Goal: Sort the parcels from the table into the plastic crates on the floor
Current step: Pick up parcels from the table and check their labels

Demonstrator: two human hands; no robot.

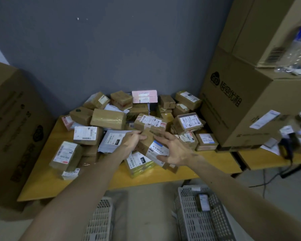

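Note:
A small brown cardboard parcel with a white label is lifted just above the heap of parcels on the yellow table. My left hand grips its left end with curled fingers. My right hand holds its right side, thumb under the label and fingers spread over the top. Two pale plastic crates stand on the floor below the table edge: the left crate and the right crate, with one small parcel lying in the right one.
Large cardboard boxes flank the table, one at the left and a stack at the right. A second table at the right carries labels and small items. A grey wall closes the back.

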